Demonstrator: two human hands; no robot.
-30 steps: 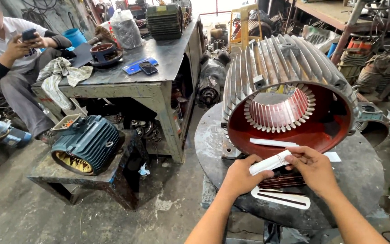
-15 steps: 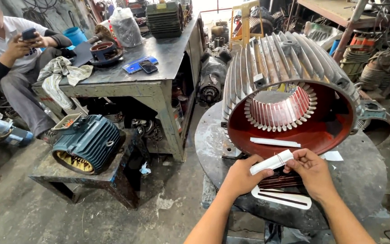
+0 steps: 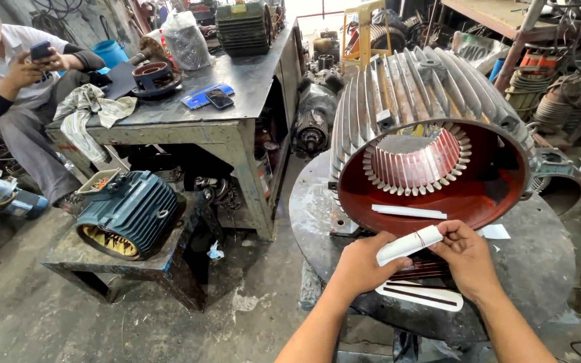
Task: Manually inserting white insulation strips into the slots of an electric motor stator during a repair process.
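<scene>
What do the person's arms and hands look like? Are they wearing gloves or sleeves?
No gloves. The left hand and the right hand are both bare, and so are both forearms as far as the picture shows: no sleeves reach them. I can see no watch, ring or bracelet on either one.

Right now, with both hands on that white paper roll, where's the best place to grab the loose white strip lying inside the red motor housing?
Grip the white strip at its right end, reaching in through the housing's open front from above. It lies flat and free on the bottom curve, apart from the right hand just below it.
</scene>
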